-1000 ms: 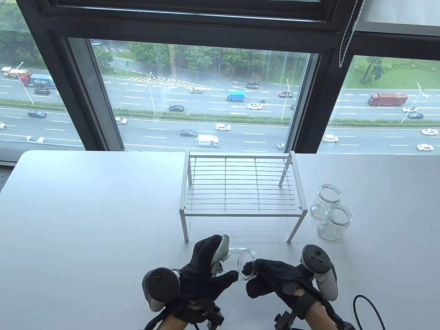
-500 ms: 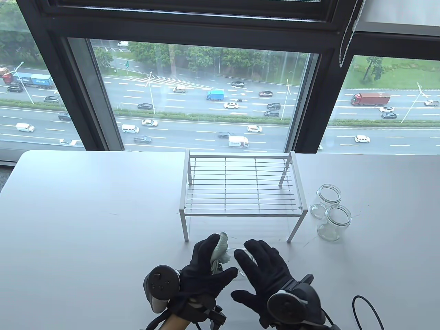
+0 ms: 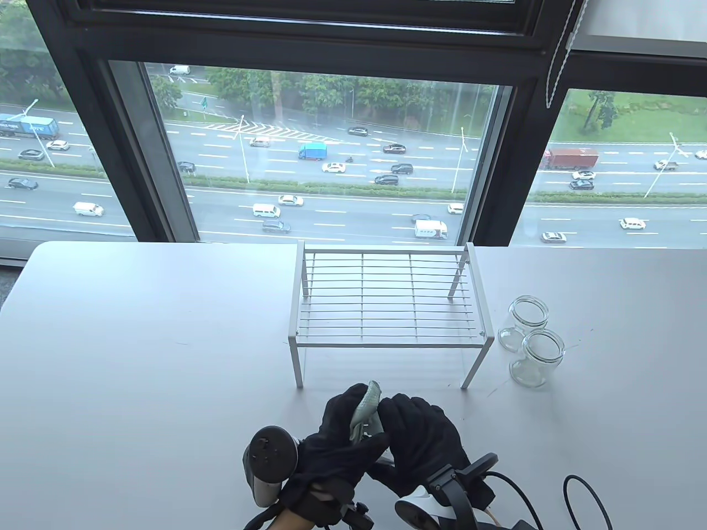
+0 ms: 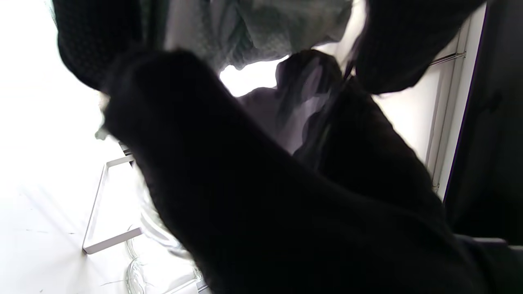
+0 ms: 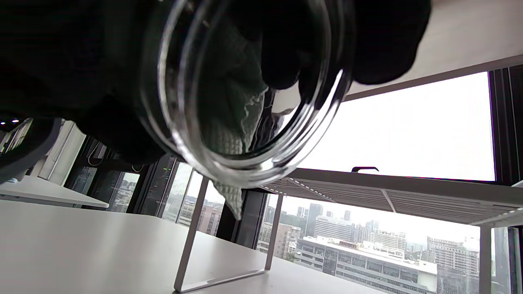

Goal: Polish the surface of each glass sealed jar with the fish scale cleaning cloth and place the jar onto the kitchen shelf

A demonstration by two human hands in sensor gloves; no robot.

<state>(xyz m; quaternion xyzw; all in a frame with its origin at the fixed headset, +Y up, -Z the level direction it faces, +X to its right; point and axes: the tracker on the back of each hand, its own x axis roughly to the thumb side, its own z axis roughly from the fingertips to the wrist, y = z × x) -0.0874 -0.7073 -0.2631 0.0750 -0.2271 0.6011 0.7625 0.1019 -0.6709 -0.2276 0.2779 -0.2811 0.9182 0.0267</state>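
Biggest worry here is the jar (image 5: 245, 90) slipping, since it's smooth clear glass being held up off the tabletop (image 3: 138, 342) between two fabric gloves, and any sideways rub from the cloth (image 3: 367, 408) could be pushing it out of the grip and down onto the hard top. The right hand (image 3: 422, 441) is wrapping its fingers around the jar from above, holding it just in front of the shelf (image 3: 386, 298), while the left hand (image 3: 342, 436) is pinching the cloth against the jar's side. The two hands are crowding each other so tightly in the table view that the jar is pretty much hidden there (you only really get it in the right wrist view, mouth toward the camera). Other risk I'd guess at: the cloth is bunching up, with a corner dangling below the rim, so it may be wiping the same patch over and over and missing the rest. The jar itself is looking clear, round and open-mouthed with a thick rim and no lid on it, and the pale green textured cloth is showing straight through the wall. Two more jars (image 3: 530, 342) are sitting upright to the right of the shelf, touching or nearly so, and the shelf is holding nothing yet.
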